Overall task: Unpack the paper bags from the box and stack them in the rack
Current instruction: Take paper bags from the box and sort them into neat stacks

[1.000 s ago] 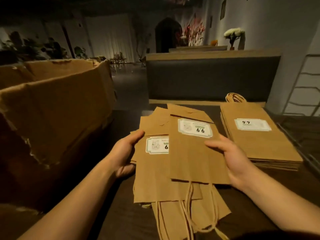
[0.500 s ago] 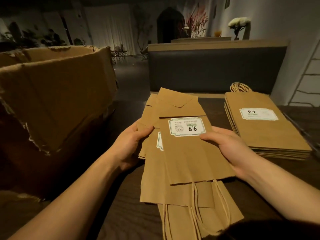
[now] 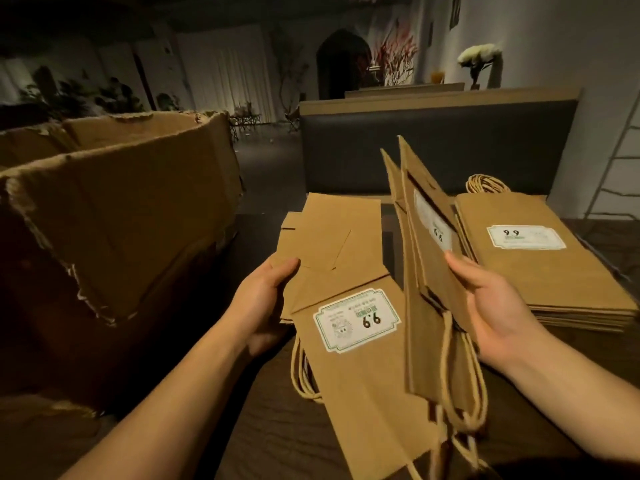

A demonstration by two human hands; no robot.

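Left hand: we see it gripping the left edge of a flat bundle of kraft paper bags, thumb on top, the remaining fingers hidden beneath.
Right hand: fingers curl round a second bundle of bags, which we find tilted up on edge between the two hands.
Label: white sticker on the uppermost flat bag; we read "9.9" upside down.
Twine handles: we note them hanging from the tilted bundle toward the viewer.
Finished stack: labelled bags lying flat on the dark counter, just right of the tilted bundle.
Cardboard box: at left, open, with torn rims.
Wire rack: far right, only partly in our view.
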